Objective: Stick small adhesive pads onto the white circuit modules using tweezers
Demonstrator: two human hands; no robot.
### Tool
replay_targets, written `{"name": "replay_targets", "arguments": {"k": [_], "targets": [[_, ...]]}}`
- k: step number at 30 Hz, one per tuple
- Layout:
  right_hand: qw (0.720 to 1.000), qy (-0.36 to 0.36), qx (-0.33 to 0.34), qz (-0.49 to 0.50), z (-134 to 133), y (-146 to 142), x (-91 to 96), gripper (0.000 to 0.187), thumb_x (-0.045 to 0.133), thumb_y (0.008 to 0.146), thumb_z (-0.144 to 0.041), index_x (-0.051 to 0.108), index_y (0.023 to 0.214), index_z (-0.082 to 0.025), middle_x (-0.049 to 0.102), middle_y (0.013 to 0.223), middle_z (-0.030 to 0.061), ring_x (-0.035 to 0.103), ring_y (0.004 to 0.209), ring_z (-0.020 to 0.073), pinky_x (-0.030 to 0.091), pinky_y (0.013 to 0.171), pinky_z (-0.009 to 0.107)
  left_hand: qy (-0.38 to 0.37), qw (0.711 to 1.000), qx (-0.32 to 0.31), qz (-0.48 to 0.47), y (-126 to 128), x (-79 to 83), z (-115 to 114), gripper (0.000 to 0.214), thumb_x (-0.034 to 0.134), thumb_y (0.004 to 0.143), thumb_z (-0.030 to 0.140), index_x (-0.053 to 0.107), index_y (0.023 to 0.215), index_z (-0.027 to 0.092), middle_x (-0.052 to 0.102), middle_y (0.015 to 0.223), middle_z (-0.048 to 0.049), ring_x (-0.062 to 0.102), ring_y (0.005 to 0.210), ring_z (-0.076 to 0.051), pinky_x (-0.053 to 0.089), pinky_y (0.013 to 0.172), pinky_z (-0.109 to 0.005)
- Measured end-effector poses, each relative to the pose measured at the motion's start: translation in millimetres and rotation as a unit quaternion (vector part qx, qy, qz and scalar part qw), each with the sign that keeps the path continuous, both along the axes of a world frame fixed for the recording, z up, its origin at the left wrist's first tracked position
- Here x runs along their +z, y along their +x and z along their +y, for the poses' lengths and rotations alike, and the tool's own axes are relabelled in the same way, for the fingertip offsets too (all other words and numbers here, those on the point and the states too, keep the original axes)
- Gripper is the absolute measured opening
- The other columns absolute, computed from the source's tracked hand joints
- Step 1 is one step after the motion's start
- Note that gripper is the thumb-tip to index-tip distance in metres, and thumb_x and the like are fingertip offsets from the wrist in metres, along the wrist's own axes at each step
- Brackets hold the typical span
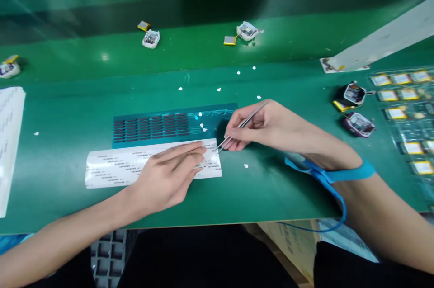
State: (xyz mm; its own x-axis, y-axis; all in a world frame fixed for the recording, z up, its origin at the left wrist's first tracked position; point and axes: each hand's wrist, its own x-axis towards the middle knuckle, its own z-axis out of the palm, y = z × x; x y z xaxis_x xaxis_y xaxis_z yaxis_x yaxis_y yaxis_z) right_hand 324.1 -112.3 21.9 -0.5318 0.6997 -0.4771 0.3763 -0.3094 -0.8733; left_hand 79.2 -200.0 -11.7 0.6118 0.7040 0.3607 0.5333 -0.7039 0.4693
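On the green surface (pixel 68 206), your left hand (pixel 169 175) lies flat, open, pinning the label strip (pixel 115 166); your right hand (pixel 261 127) pinches tweezers (pixel 237 129), tips touching the strip's end.

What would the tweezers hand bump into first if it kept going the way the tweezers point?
Probably the white label strip. The right hand aims its tweezers down-left at the strip's right end, beside the left hand's fingertips. The tips look nearly touching, but depth is unclear.
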Motion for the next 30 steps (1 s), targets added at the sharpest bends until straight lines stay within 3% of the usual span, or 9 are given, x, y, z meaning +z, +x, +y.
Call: {"name": "replay_targets", "arguments": {"k": [5,16,22,26,30], "targets": [[0.998,-0.044,0.049,0.000,2,0,-5.9,0.019,0.083,0.075,-0.038,0.074,0.072,-0.021,0.078,0.073,0.0031,0.077,0.070,0.0184,0.064,0.064,0.024,0.002,1.000,-0.004,0.007,0,1.6,1,0.017,0.054,0.098,0.010,0.066,0.110,0.010,0.077,0.117,-0.0130,0.071,0.117,-0.025,0.063,0.098,-0.038],[0.992,-0.032,0.090,0.086,2,4,-17.3,0.021,0.079,0.083,-0.041,0.076,0.081,-0.020,0.079,0.076,0.0040,0.077,0.066,0.0176,0.065,0.061,0.024,0.008,1.000,-0.006,0.006,1,1.4,1,0.019,0.053,0.097,0.006,0.066,0.111,0.008,0.077,0.117,-0.0151,0.071,0.118,-0.023,0.059,0.104,-0.034],[0.989,-0.049,0.100,0.094,7,4,-11.4,0.028,0.077,0.084,-0.045,0.077,0.080,-0.018,0.079,0.076,0.0065,0.077,0.067,0.0172,0.064,0.061,0.023,0.008,1.000,-0.009,0.006,2,0.4,1,0.018,0.054,0.096,0.005,0.067,0.109,0.005,0.077,0.116,-0.0166,0.071,0.118,-0.024,0.059,0.104,-0.033],[0.993,-0.039,0.058,0.099,6,5,-1.4,0.029,0.079,0.084,-0.044,0.075,0.080,-0.015,0.078,0.076,0.0072,0.075,0.066,0.0159,0.062,0.059,0.021,0.034,0.999,-0.023,0.011,2,-0.9,0,0.018,0.055,0.094,0.002,0.067,0.106,0.005,0.077,0.117,-0.0176,0.071,0.118,-0.026,0.058,0.106,-0.039],[0.985,0.041,-0.061,0.153,-3,-1,4.4,0.030,0.075,0.089,-0.044,0.070,0.078,-0.016,0.077,0.074,0.0057,0.074,0.063,0.0142,0.060,0.056,0.020,0.060,0.996,-0.026,-0.052,2,5.0,-4,0.021,0.058,0.093,0.004,0.068,0.111,0.012,0.080,0.109,-0.0114,0.077,0.102,-0.023,0.061,0.100,-0.039]]}}
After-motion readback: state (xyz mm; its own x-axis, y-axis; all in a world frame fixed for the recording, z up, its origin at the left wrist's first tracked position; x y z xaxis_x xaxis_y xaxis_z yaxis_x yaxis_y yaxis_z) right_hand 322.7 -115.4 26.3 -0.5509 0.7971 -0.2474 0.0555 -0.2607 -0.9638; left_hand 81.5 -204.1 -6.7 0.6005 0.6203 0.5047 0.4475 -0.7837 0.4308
